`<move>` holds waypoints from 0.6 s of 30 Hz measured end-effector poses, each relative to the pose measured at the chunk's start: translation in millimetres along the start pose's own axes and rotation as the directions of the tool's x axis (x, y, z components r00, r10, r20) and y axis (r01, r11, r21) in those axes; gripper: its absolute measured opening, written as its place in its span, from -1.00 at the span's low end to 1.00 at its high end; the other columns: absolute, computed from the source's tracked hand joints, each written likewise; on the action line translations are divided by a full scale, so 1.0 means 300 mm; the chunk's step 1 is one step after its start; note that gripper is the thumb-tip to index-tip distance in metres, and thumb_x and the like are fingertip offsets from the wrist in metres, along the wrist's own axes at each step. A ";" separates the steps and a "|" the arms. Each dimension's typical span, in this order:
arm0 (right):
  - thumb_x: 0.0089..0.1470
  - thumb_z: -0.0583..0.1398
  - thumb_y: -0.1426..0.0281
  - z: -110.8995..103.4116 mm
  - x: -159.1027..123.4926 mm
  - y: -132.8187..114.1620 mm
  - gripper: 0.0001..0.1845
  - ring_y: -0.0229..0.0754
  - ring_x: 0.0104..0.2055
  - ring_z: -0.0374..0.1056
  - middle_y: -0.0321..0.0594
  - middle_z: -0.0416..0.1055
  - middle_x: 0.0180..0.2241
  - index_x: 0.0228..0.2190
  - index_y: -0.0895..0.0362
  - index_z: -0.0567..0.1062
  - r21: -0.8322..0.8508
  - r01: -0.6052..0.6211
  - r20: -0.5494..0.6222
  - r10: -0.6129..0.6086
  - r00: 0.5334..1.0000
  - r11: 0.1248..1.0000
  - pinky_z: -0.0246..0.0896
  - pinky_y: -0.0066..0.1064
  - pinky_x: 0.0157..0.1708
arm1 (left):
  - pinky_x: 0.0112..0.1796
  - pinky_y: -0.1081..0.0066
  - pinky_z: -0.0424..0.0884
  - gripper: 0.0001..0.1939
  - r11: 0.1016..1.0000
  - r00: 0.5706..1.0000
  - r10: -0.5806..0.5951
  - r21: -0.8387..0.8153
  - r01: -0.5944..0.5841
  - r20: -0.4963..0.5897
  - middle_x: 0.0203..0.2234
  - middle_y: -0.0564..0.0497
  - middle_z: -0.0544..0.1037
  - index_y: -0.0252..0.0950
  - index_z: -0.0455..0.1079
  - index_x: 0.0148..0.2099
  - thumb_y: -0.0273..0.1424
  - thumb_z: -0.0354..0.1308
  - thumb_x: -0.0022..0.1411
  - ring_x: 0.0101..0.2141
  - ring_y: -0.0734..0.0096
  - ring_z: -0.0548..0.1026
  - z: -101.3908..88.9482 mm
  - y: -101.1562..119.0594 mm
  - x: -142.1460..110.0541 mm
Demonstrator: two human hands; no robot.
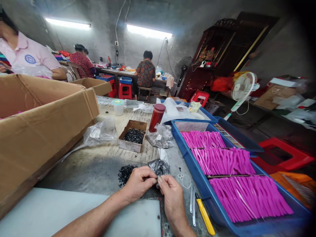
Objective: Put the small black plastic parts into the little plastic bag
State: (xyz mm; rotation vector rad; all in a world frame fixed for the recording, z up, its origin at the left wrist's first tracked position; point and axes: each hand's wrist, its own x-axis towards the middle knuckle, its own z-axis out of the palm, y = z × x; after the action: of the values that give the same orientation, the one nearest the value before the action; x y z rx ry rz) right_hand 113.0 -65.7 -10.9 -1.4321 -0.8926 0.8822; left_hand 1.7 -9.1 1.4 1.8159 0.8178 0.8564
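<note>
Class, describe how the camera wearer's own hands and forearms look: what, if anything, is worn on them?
The left hand and right hand are both ungloved. The left forearm and right forearm are bare as far as they show, with no sleeve in view. No watch or bracelet can be seen on either wrist.

Single head-worn view, looking forward and down, close above worktable

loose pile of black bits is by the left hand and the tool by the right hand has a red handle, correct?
No: the tool by the right hand has a yellow handle, not red, in the head view. The loose pile of black bits is by the left hand.
</note>
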 end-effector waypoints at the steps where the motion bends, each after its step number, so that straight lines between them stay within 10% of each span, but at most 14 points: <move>1: -0.17 0.12 0.28 -0.004 0.002 -0.004 -0.75 -0.34 -0.65 0.01 -0.41 0.10 -0.73 -0.72 0.15 0.29 -0.018 0.005 0.015 -0.005 1.000 1.000 -0.05 -0.51 -0.65 | -0.45 0.51 0.25 -0.86 1.000 1.000 -0.003 -0.008 0.003 -0.002 -0.63 0.01 0.40 -0.37 0.44 -0.55 -0.51 0.08 -0.04 -0.52 0.45 0.35 0.000 -0.001 0.000; 7: -0.05 0.05 0.31 -0.083 0.071 -0.032 -0.76 -0.22 -0.48 0.25 -0.23 0.37 -0.54 -0.46 0.19 0.43 -0.342 0.206 0.146 -0.164 0.976 0.917 0.13 -0.47 -0.49 | -0.50 0.54 0.24 -0.90 0.990 0.984 -0.131 -0.066 0.123 -0.121 -0.64 0.05 0.40 -0.38 0.41 -0.54 -0.47 0.09 -0.09 -0.56 0.50 0.33 -0.054 0.027 0.020; 13: -0.04 0.00 0.52 -0.126 0.166 -0.040 -0.75 -0.17 -0.34 0.27 -0.19 0.40 -0.46 -0.46 0.14 0.47 -0.718 0.545 0.530 -0.169 0.831 0.432 0.08 -0.43 -0.34 | -0.51 0.54 0.26 -0.82 0.939 0.933 -0.157 0.242 0.243 -0.325 -0.59 0.02 0.48 -0.41 0.42 -0.44 -0.42 0.05 -0.06 -0.55 0.47 0.38 -0.232 0.051 0.166; 18: -0.06 0.03 0.52 -0.097 0.181 -0.031 -0.79 -0.15 -0.31 0.27 -0.22 0.40 -0.42 -0.52 0.09 0.45 -0.778 0.598 0.608 -0.013 0.794 0.194 0.00 -0.42 -0.36 | -0.40 0.45 0.27 -0.85 0.807 0.917 -0.097 0.508 0.301 -0.388 -0.56 -0.04 0.51 -0.39 0.45 -0.46 -0.51 0.05 -0.10 -0.47 0.34 0.43 -0.323 0.010 0.296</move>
State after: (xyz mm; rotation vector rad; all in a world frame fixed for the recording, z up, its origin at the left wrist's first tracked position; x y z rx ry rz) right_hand 162.1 -28.6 -1.3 -1.9120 -2.3715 0.2331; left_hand -30.6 107.4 53.2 2.0454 1.6037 0.8616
